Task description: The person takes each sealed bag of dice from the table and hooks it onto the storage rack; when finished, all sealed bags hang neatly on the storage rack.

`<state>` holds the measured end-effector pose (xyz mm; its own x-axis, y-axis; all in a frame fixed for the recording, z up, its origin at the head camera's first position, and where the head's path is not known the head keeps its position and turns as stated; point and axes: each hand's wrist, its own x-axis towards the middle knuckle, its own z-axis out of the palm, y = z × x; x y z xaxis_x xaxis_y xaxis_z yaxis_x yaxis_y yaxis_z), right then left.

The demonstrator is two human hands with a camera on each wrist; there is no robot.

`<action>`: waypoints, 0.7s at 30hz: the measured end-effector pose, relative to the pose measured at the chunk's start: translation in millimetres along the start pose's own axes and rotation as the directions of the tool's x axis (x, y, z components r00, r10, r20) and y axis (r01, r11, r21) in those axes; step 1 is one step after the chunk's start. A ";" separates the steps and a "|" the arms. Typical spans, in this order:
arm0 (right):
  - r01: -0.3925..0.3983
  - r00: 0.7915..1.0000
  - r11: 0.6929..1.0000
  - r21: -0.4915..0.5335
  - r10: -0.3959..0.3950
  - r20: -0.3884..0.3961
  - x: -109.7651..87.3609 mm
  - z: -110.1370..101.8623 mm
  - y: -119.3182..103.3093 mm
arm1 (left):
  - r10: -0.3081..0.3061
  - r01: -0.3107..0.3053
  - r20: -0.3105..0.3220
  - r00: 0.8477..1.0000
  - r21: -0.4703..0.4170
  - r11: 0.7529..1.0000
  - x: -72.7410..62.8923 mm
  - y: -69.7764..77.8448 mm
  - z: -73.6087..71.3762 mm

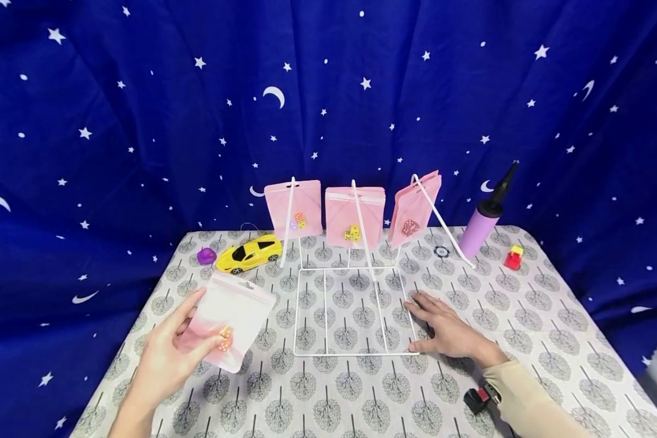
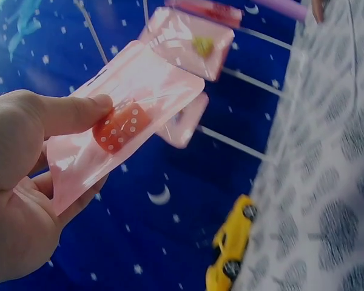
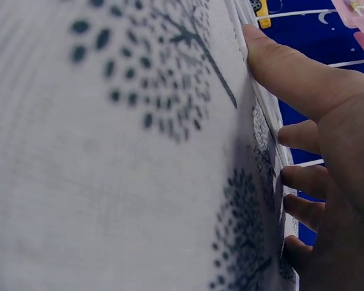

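Observation:
My left hand (image 1: 166,359) pinches a pink zip bag (image 1: 235,316) between thumb and fingers, held up over the table's left part. Inside it, orange dice with white dots (image 2: 120,126) show through the clear front beside my thumb. My right hand (image 1: 443,325) rests with fingers spread on the right side of a white wire rack (image 1: 356,354). Three hooks of the rack carry pink bags: the left bag (image 1: 278,204) with mixed-colour dice, the middle bag (image 1: 339,213) with yellow dice, and the right bags (image 1: 424,204) with reddish dice.
A yellow toy car (image 1: 250,253) and a purple rubber duck (image 1: 206,256) sit at the back left. Right of the rack are a purple hand pump (image 1: 479,228), a small round chip (image 1: 441,251) and a red-yellow toy (image 1: 514,258). A starry blue curtain (image 1: 328,91) hangs behind.

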<state>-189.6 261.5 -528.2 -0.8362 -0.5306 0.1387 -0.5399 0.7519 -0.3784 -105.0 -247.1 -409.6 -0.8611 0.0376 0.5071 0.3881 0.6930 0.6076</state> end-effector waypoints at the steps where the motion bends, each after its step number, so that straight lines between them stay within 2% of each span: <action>1: -0.004 1.000 1.000 0.000 0.004 0.004 0.1 0.2 0.2 | 0.032 -0.032 -0.007 0.999 -0.004 0.999 0.3 4.4 0.5; 3: -0.008 1.000 1.000 -0.001 0.008 0.007 0.2 0.6 0.4 | 0.094 -0.094 -0.019 0.995 -0.019 0.995 1.2 13.0 1.3; 6: -0.007 1.000 1.000 -0.002 0.007 0.002 0.4 1.1 1.3 | 0.198 -0.201 -0.038 0.979 -0.088 0.976 3.7 24.0 2.8; 10: 0.000 1.000 1.000 -0.003 0.000 -0.009 -0.2 1.7 1.8 | 0.317 -0.327 -0.090 0.944 -0.151 0.933 10.1 34.0 5.0; 14: -0.001 1.000 1.000 -0.004 0.001 -0.014 -0.4 1.0 1.8 | 0.382 -0.401 -0.136 0.914 -0.153 0.903 20.1 41.4 8.0; 16: 0.000 1.000 1.000 -0.003 0.000 -0.015 -0.3 0.9 1.9 | 0.398 -0.422 -0.147 0.905 -0.205 0.883 24.5 44.3 10.1; 19: 0.003 1.000 1.000 -0.003 -0.003 -0.012 0.1 1.2 1.6 | 0.403 -0.431 -0.155 0.902 -0.272 0.860 29.7 49.1 12.8; 21: 0.003 1.000 1.000 -0.005 -0.003 -0.009 0.2 1.4 1.0 | 0.395 -0.424 -0.154 0.906 -0.302 0.854 32.0 52.7 14.2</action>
<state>-190.1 261.6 -529.9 -0.8355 -0.5292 0.1478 -0.5427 0.7525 -0.3732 -116.8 -199.1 -370.1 -0.5762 0.1972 0.7932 0.7955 0.3581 0.4888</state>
